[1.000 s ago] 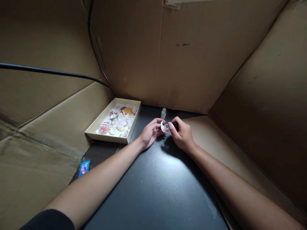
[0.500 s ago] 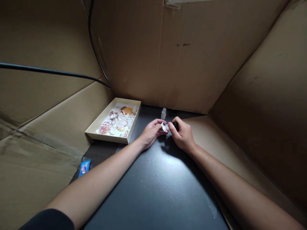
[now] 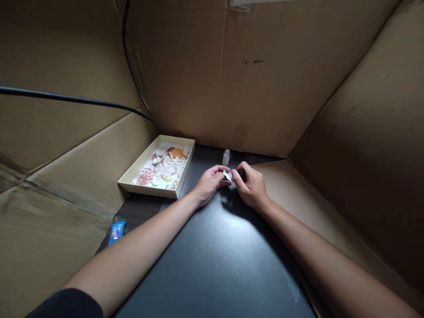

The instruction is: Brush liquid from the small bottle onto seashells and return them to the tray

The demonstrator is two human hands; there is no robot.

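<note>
My left hand [image 3: 208, 183] pinches a small pale seashell [image 3: 227, 175] between thumb and fingertips, low over the black tabletop [image 3: 215, 256]. Right beside it, my right hand [image 3: 251, 185] is closed around a small black object [image 3: 242, 173] whose tip meets the shell; I cannot make out what it is. Just behind the two hands a small clear bottle [image 3: 225, 157] stands upright. A shallow cream tray [image 3: 132, 174] with several shells, white, pink-striped and one orange, lies to the left of my left hand.
Brown cardboard walls [image 3: 232, 79] close in the back and both sides. A black cable [image 3: 66, 99] runs across the left wall. A small blue wrapper [image 3: 116, 231] lies at the tabletop's left edge, near my left forearm.
The shell has been tipped flatter and lower between the fingertips, and the hands have drawn slightly closer together. Nothing else has moved.
</note>
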